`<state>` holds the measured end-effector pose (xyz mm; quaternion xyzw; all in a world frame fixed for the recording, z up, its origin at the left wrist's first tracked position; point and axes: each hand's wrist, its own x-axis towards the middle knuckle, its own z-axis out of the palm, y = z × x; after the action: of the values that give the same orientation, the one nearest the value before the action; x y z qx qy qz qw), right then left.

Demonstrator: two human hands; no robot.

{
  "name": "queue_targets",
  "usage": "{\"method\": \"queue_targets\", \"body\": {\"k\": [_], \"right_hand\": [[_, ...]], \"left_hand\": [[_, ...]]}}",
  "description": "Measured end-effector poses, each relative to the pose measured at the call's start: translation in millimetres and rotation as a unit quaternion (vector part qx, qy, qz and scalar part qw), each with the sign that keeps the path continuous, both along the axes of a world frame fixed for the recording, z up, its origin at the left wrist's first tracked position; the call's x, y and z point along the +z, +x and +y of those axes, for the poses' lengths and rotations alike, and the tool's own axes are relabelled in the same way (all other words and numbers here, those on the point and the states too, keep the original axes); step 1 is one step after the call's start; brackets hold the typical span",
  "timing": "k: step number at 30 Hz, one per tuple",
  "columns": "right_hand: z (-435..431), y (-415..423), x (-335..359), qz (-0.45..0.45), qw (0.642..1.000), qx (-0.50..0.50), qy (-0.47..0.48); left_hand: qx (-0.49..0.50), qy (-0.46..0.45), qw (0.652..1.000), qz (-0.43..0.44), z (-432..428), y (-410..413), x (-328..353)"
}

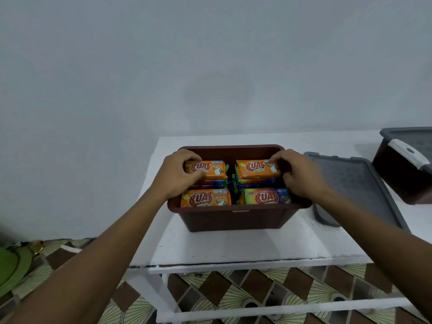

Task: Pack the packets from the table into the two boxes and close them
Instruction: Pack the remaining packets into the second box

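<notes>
- The brown box sits mid-table, its mouth filled with packets almost to the rim, a narrow gap running between left and right stacks
- The left hand grips the far left packet and the right hand the far right packet, blocking both side walls
- A loose grey lid lies just right of the box, the closed second box beyond it
- Bare white table runs along the near side; a wall closes the far side
</notes>
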<state>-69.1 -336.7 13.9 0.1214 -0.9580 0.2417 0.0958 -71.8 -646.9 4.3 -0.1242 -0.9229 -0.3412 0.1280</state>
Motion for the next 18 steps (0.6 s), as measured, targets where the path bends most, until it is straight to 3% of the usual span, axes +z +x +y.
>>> {"method": "queue_targets", "body": {"k": [2,4,6,8,10,12,18], "right_hand": [[11,-8,-4,0.024,0.999,0.0,-0.038],[27,-9,-9,0.058,0.989,-0.028,-0.132],[51,-1,-20,0.066,0.977,-0.077,-0.188],[82,12,-40,0.016,0.987,-0.098,-0.127],[114,36,-65,-0.086,0.992,-0.094,0.022],[130,62,-91,-0.115,0.98,-0.064,0.149],[190,143,-121,0.048,0.992,-0.074,0.089]], "left_hand": [[-0.008,-0.087,0.996,-0.002,10,-7,3],[-0.01,-0.182,0.983,0.023,21,-13,6],[-0.019,-0.201,0.978,0.057,37,-15,9],[-0.041,-0.199,0.976,0.073,61,-15,14],[-0.081,-0.207,0.971,0.087,97,-14,20],[-0.116,-0.195,0.969,0.1,126,-12,26],[-0.229,-0.177,0.947,0.141,249,4,29]]}}
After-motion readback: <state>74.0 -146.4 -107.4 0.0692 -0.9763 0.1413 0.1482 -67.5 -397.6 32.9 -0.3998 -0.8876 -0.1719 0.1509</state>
